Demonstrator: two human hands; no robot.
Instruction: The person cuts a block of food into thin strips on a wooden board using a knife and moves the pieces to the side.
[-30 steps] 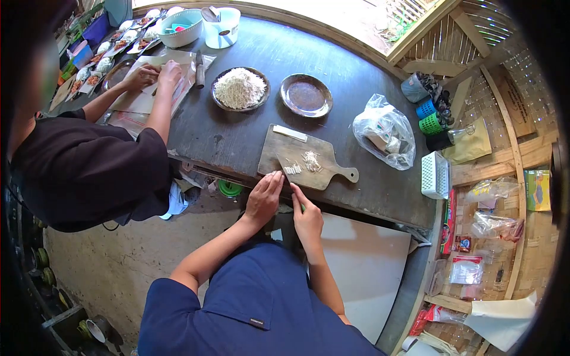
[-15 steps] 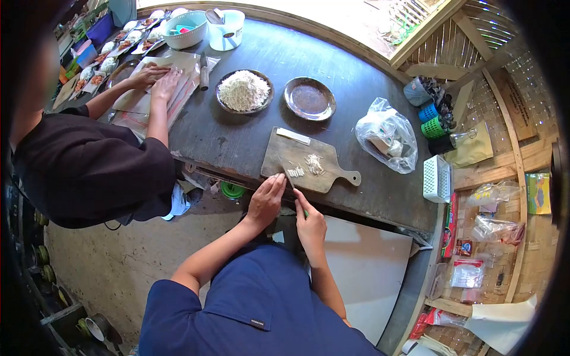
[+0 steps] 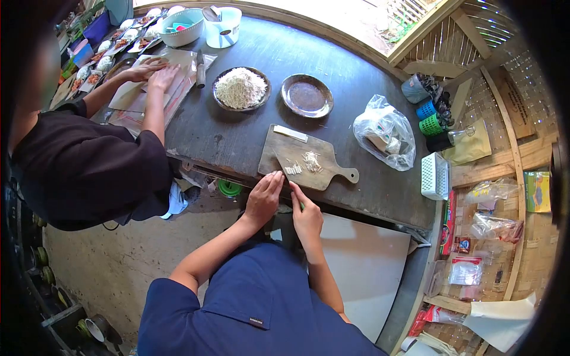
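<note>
A wooden cutting board lies at the table's near edge, bearing a white block, small cut strips and a loose pile of thin pieces. My right hand is wrapped round the green handle of a knife, its blade over the board's near left part. My left hand rests at the board's near left corner with its fingers together; what they press on is hidden. Behind the board stand a bowl heaped with pale shreds and a brown plate.
A co-worker at the left has both hands on paper sheets. Another knife lies beside them. A plastic bag and a white basket are at the right; a basin and white bucket stand at the back.
The view has shifted slightly. The co-worker's hands have moved a little on the paper. My hands keep nearly the same place at the board, the knife blade slightly shifted.
</note>
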